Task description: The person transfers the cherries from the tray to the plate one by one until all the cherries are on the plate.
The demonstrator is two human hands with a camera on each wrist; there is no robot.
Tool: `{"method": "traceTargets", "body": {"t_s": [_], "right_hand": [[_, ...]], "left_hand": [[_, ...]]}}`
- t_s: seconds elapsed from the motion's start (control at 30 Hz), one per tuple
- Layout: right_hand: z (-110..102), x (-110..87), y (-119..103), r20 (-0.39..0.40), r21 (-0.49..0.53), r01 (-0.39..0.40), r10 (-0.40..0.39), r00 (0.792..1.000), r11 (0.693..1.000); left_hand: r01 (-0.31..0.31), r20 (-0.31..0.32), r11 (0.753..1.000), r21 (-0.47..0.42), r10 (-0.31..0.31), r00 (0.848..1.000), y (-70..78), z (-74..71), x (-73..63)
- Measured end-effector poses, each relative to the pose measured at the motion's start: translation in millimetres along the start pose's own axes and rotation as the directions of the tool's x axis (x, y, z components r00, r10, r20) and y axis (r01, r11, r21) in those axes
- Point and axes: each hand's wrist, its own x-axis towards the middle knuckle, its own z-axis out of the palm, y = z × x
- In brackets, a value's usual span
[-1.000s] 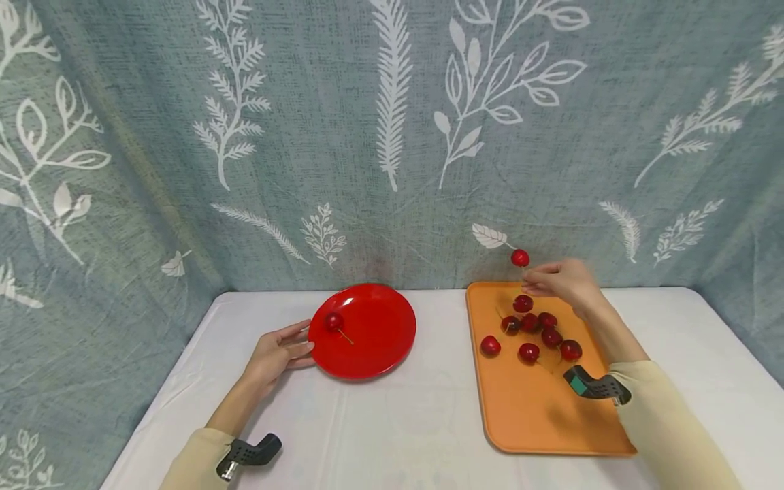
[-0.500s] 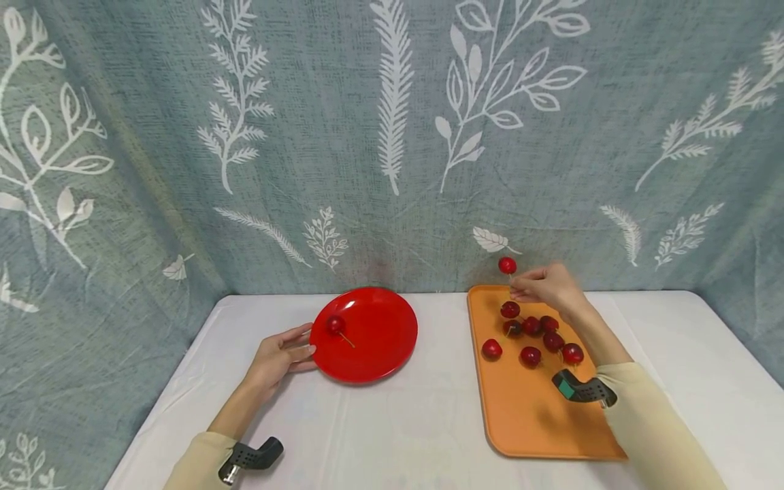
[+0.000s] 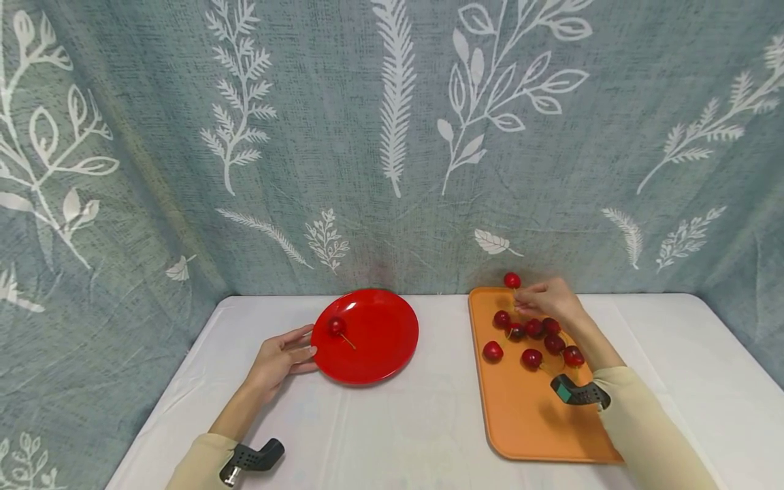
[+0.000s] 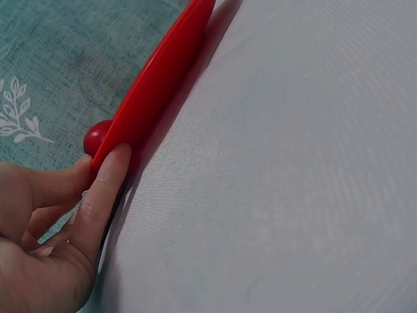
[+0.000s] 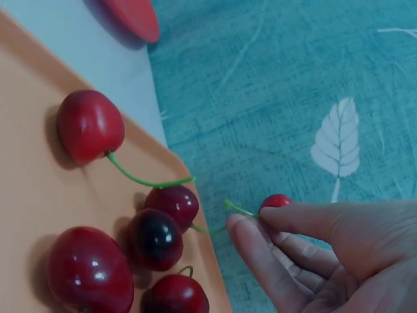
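In the head view my left hand [image 3: 278, 357] holds the near-left rim of a round red plate [image 3: 380, 340], thumb and fingers at its edge. One cherry with a stem [image 3: 337, 326] lies on the plate. Above the far end of the orange tray [image 3: 520, 422], my right hand [image 3: 551, 301] pinches a cherry's green stem [image 5: 242, 209] between thumb and forefinger. That cherry [image 3: 512, 280] points upward, partly hidden by the fingers in the right wrist view. Just below the fingertips is another cherry [image 3: 501, 319]; whether its stem is also held, I cannot tell.
Several more cherries [image 3: 531, 358] lie in the far half of the tray. The tray stands right of the plate on a white-covered table [image 3: 429, 408]. A blue-green curtain with white leaf patterns [image 3: 343, 136] hangs close behind both.
My right hand has moved left and lower with the pinched cherry. The cherry below its fingertips has also shifted left and toward me. The left hand and plate stay in place.
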Motion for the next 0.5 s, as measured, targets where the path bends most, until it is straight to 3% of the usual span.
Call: {"method": "traceTargets", "body": {"t_s": [0.5], "right_hand": [[-6.2,-3.1,-0.6,0.001,0.008,0.011,-0.011,1.0,1.0]], "left_hand": [[0.013,-0.003,1.0,-0.01,-0.013,1.0,1.7,0.2,0.6]]}}
